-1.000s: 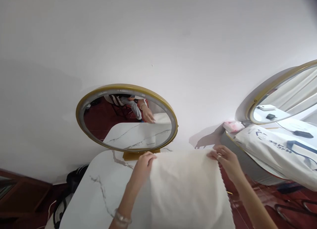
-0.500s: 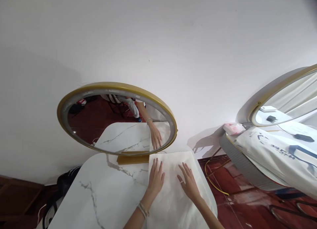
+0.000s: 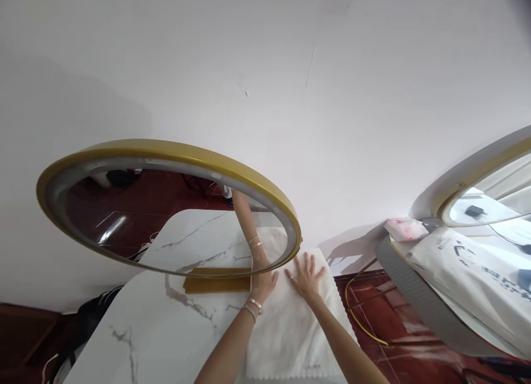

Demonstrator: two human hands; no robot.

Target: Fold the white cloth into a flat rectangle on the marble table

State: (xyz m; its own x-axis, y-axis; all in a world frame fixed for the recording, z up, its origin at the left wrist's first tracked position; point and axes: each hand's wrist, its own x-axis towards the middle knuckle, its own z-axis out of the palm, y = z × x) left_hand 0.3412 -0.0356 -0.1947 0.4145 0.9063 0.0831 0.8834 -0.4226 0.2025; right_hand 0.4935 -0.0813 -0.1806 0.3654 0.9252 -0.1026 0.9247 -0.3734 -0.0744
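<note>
Seemingly smoothing the white cloth [image 3: 286, 340] at five o'clock, the right hand [image 3: 306, 278] lay spread; the left hand [image 3: 262, 289], fingers behind the mirror [image 3: 166, 218], had uncertain grip. Flat palms seemed needed next.

I see the cloth [image 3: 290, 340] as matt fabric, lightly creased. The table [image 3: 161, 328] has a smooth, marble-like surface. The mirror [image 3: 136, 223] is glossy glass, its frame [image 3: 249, 176] looks like satin metal, and the floor [image 3: 385, 312] is shiny tile.
</note>
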